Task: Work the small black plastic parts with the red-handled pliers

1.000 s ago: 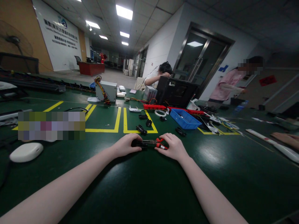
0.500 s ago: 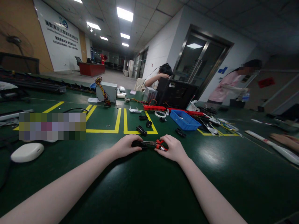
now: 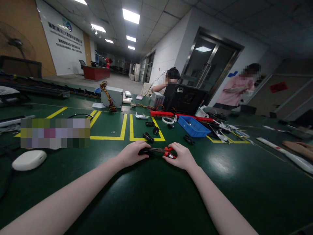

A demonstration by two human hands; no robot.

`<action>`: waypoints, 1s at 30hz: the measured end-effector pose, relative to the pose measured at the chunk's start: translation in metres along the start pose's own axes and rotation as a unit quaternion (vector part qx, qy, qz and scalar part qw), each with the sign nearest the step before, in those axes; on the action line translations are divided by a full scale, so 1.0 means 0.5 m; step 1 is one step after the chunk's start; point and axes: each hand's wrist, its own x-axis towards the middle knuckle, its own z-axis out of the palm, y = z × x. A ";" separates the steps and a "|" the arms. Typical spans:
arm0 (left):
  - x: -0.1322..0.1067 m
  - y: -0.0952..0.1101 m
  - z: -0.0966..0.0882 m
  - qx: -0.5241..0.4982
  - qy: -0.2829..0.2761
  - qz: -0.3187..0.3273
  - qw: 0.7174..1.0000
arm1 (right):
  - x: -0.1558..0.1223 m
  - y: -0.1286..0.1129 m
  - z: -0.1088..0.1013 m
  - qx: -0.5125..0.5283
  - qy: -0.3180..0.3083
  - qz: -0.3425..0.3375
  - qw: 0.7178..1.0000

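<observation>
My right hand [image 3: 180, 155] is closed round the red handles of a pair of pliers [image 3: 168, 153], whose metal jaws point left. My left hand [image 3: 134, 154] grips a small black part [image 3: 144, 151]; its exact kind is hard to make out. The jaws reach to this part, but whether they bite on it is too small to tell. Just beyond my hands lie several similar black pieces, one black piece [image 3: 148, 137] close to my left fingers and another black piece [image 3: 188, 139] beyond my right hand.
A blue bin [image 3: 193, 127] stands ahead to the right, near a red strip [image 3: 161, 113] and a white ring [image 3: 168, 120]. A grey power supply [image 3: 114, 97] sits further back. At left is a white rounded device [image 3: 29, 160]. Two people [image 3: 237, 88] are beyond the table.
My hands and the pliers stay almost in place. At the back right, the person in pink has straightened up and drawn their arms in.
</observation>
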 end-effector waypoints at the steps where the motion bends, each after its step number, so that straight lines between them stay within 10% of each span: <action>1: 0.000 0.001 0.000 0.001 0.001 0.002 1.000 | 0.000 0.000 0.000 0.001 -0.001 0.002 1.000; 30: -0.001 -0.004 0.003 -0.044 -0.002 0.012 0.999 | 0.000 -0.004 -0.001 -0.024 0.008 -0.006 1.000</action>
